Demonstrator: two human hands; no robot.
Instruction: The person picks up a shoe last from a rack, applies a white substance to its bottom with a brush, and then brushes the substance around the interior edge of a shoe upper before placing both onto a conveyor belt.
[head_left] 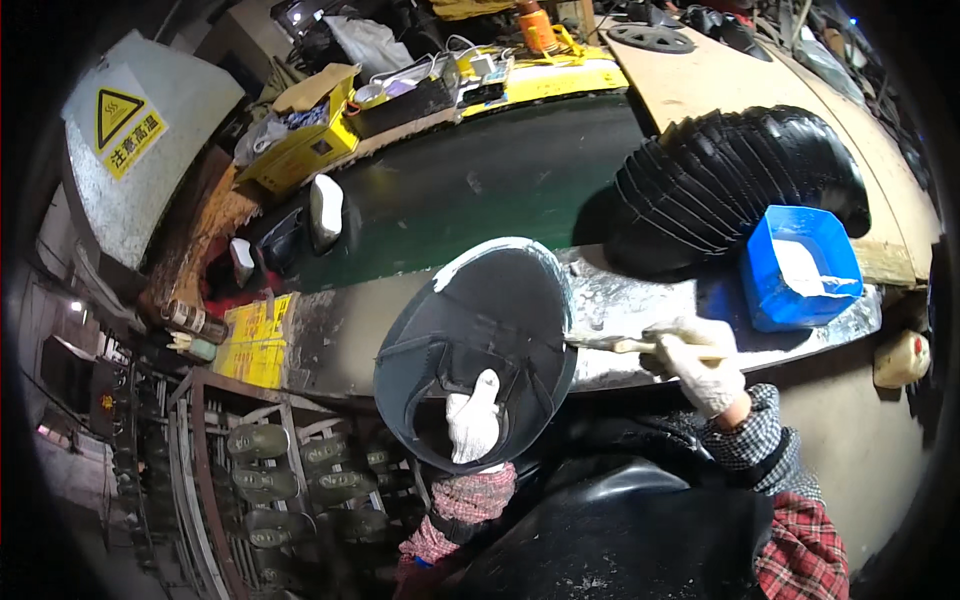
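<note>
My left hand [474, 420], in a white knit glove, grips a black, hollow, oval piece [490, 300] of soft sheet material from inside its opening. The thumb shows; the other fingers are partly hidden. White paste coats the piece's upper rim from its top left round to its right side. A brush [630, 346] is pinched in my gloved right hand [700, 362], its bristle end touching the right rim. Right of the piece stands a blue plastic tub [790, 300] with white paste inside, just beyond my right hand. A fanned stack of black pieces [720, 180] lies behind the tub.
The metal table edge [350, 330] is smeared white on the right. A dark green belt [440, 190] runs behind it. Beyond stand a yellow box [300, 155] and an orange bottle [537, 32]. A metal hood [150, 130] hangs left, above a rack of shoe-shaped forms [262, 485].
</note>
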